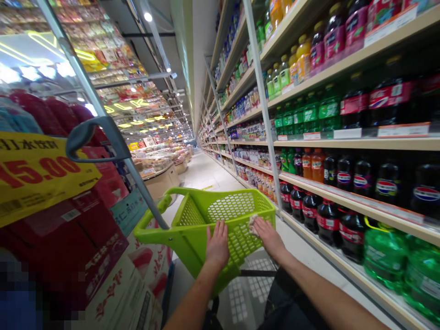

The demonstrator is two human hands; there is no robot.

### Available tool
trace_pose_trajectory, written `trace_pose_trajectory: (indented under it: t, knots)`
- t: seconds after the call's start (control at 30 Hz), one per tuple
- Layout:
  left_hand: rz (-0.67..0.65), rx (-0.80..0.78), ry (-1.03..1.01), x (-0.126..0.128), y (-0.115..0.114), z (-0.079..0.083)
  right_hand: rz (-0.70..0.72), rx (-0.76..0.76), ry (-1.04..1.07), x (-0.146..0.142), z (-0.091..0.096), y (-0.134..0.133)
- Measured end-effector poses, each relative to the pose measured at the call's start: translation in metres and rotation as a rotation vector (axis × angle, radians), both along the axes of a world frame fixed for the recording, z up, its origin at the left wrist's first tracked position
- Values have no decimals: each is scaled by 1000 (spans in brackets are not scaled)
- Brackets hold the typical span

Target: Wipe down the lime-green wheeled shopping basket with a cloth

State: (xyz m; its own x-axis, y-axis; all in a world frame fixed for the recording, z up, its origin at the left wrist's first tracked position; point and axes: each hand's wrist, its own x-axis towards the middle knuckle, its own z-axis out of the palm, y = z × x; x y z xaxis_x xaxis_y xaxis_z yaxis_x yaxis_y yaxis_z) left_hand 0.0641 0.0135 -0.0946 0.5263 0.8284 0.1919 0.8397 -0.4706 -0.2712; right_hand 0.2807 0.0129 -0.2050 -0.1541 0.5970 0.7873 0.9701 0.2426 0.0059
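A lime-green shopping cart [192,243] with lattice walls stands right in front of me. My left hand [217,243] lies against its near side wall, fingers stretched out and holding nothing. Farther right, my right hand [270,236] presses a crumpled pale cloth [253,225] to the same wall, close to the cart's right end. Part of the cloth is hidden under my fingers.
Shelves of soft-drink bottles [330,215] run along the right side. Stacked drink cartons [113,293] and a yellow price sign [44,169] stand at left. A slanted metal pole with a grey loop handle [99,140] rises beside the cart. Beyond stretches a pale aisle floor [202,169].
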Motion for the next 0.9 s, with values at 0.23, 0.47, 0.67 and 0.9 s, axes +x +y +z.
trace_pose_trajectory:
  t: [0.23,0.47,0.67,0.9]
  knots:
    - [9,-25,-42,-3,-2,-1,-5,3,21,25,-5,-12]
    - [27,-24,-32,-7,-3,-1,-230,-79,107,46,-7,-11]
    - [27,-33,-42,-9,-5,-1,-232,-109,110,51,-21,-27]
    - [38,-64,-69,-11,-9,1,-277,-164,217,52,2,-23]
